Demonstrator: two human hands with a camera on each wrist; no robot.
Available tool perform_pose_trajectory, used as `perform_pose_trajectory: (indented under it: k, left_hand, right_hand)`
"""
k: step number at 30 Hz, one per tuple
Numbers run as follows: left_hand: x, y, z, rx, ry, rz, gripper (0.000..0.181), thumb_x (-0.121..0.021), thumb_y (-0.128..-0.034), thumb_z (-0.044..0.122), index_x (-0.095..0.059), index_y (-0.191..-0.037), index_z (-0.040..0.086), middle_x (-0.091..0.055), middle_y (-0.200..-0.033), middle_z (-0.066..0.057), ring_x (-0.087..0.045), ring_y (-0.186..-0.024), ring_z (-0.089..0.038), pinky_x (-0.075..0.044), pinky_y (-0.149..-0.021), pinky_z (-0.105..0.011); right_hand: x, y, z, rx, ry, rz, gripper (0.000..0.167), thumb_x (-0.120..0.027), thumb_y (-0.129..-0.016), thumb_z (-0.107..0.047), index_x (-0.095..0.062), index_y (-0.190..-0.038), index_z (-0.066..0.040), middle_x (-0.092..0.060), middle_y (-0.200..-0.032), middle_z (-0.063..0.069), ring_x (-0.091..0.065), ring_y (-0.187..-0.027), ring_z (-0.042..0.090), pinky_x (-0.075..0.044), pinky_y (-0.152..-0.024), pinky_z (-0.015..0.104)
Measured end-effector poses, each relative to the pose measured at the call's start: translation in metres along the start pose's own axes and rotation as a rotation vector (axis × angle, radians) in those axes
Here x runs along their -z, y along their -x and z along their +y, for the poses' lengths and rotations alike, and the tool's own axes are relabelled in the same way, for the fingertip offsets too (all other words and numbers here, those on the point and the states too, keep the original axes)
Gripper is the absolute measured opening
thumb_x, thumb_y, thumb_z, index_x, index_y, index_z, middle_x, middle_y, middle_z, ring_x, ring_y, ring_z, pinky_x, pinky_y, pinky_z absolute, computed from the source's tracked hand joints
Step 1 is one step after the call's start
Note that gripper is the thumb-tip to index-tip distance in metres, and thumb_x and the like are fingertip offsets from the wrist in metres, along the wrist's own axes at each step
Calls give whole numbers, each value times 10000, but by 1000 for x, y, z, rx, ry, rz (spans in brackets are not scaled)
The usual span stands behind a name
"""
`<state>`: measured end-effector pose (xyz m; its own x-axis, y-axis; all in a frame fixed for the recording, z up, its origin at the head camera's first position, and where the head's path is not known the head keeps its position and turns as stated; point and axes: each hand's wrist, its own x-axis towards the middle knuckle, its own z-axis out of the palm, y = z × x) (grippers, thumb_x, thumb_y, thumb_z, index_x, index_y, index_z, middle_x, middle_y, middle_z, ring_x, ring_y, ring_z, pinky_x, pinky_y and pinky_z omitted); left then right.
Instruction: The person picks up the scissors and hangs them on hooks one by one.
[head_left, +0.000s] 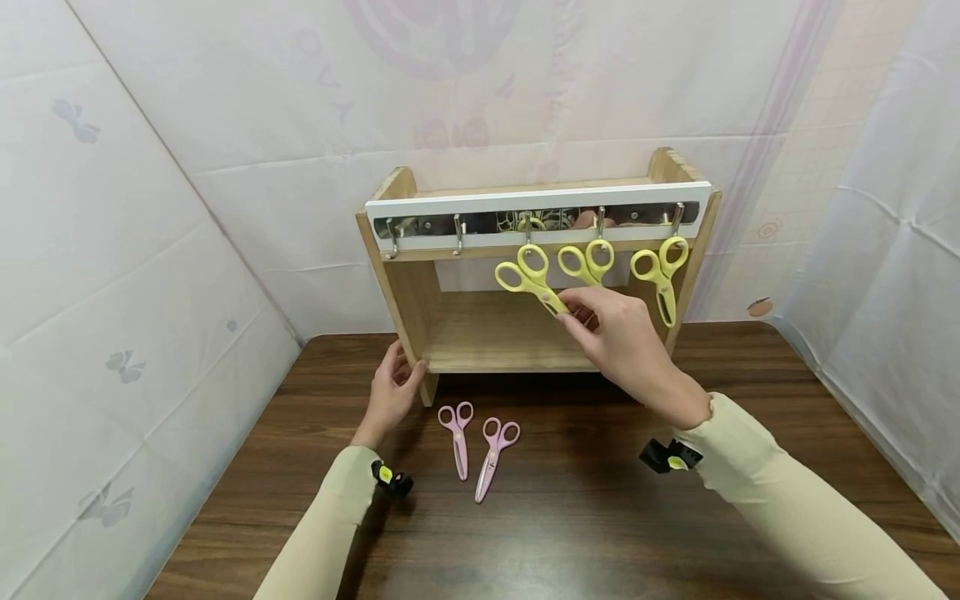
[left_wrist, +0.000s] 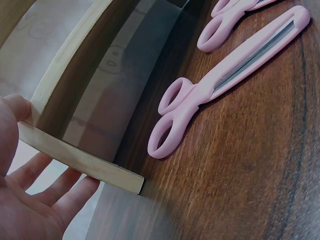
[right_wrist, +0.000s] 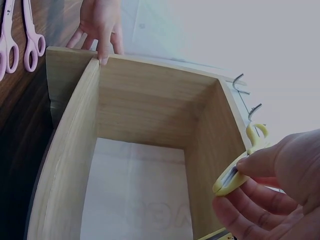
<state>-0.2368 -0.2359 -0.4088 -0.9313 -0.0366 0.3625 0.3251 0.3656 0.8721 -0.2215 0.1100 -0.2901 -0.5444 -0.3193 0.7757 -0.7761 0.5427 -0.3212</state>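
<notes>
My right hand (head_left: pixel 624 337) pinches a pair of yellow scissors (head_left: pixel 531 279) by the blade end, between thumb and fingers. Its handle loops point up at the middle hook (head_left: pixel 528 227); whether a loop is on that hook I cannot tell. My left hand (head_left: pixel 390 390) grips the lower left side panel of the wooden shelf (left_wrist: pixel 75 157), thumb on the inside and fingers outside. Two more yellow scissors hang from hooks to the right, one pair (head_left: pixel 660 275) at the far end and another (head_left: pixel 587 262) partly behind my right hand.
Two pink scissors, one on the left (head_left: pixel 458 437) and one on the right (head_left: pixel 495 457), lie on the brown wooden table (head_left: pixel 570 517) before the shelf. Two bare hooks, the outer (head_left: pixel 392 237) and inner (head_left: pixel 458 235), are on the rail's left part. Patterned white sheets stand behind.
</notes>
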Motion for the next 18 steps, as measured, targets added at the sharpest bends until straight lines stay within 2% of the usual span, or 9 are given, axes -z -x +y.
perform_pose_trajectory:
  k: [5, 12, 18]
  left_hand:
    - [1, 1, 1, 11, -1, -6, 517, -613, -1013, 11, -443, -1501, -5, -602, -1326, -334, -643, -1133, -477, -568, -856, -384]
    - [0, 1, 1, 2, -10, 1, 517, -611, -1015, 10, -439, -1502, -7, -595, -1327, -345, -636, -1137, -491, -569, -871, -471]
    - [-3, -6, -27, -19, -22, 20, 516, -607, -1025, 40, -434, -1511, 27, -604, -1322, -332, -648, -1121, -474, -578, -856, -439]
  right_hand:
    - [-1, 0, -2, -11, -6, -9, 167, -789, -887, 0, -751, -1050, 4, -723, -855, 82, -677, -730, 165, -583, -633, 359]
    - [-4, 1, 0, -12, -2, -12, 157, -786, -891, -8, -752, -1044, 2, -722, -832, 75, -674, -713, 160, -580, -627, 357]
    - [-6, 3, 1, -24, -7, -3, 158, -787, -892, -17, -752, -1045, -3, -718, -816, 70, -671, -704, 160, -580, -621, 366]
